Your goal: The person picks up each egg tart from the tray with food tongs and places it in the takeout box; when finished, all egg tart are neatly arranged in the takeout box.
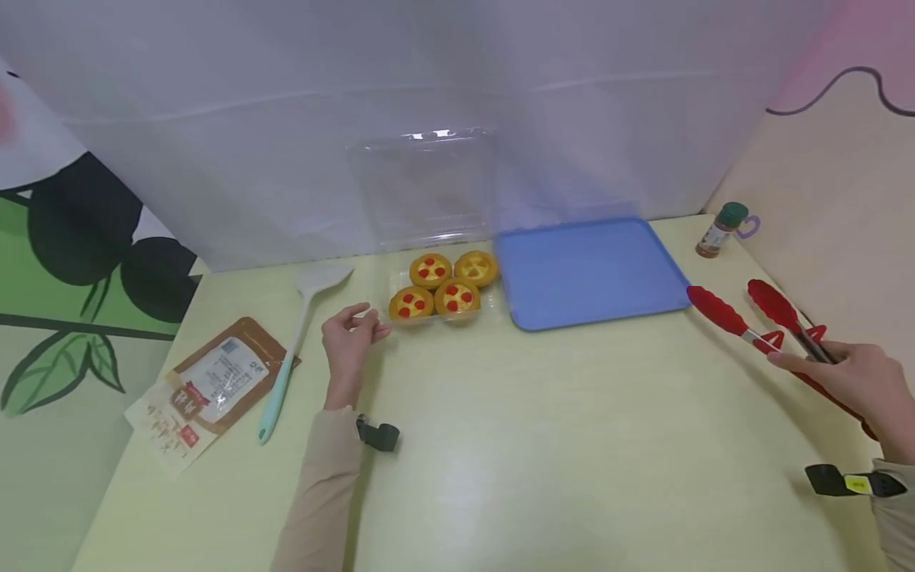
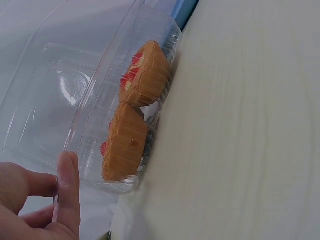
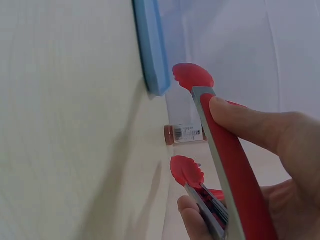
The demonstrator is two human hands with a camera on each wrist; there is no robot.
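My left hand (image 1: 349, 343) pinches the near left corner rim of a clear plastic clamshell box (image 2: 87, 112) between thumb and fingers. Its lid (image 1: 429, 187) stands raised against the back sheet. Several egg tarts (image 1: 457, 297) sit inside; most have red pieces on top, while the back right tart (image 1: 476, 268) shows only yellow filling. At the right, my right hand (image 1: 865, 381) grips red-tipped metal tongs (image 3: 232, 170) above the table. Their arms are spread, with nothing between the tips.
Right of the box lies a blue tray (image 1: 593, 274). A green-capped spice jar (image 1: 715, 234) stands at the back right corner. At the left, a spatula with a mint handle (image 1: 275, 401) overlaps a brown-and-white food pouch (image 1: 232, 369).
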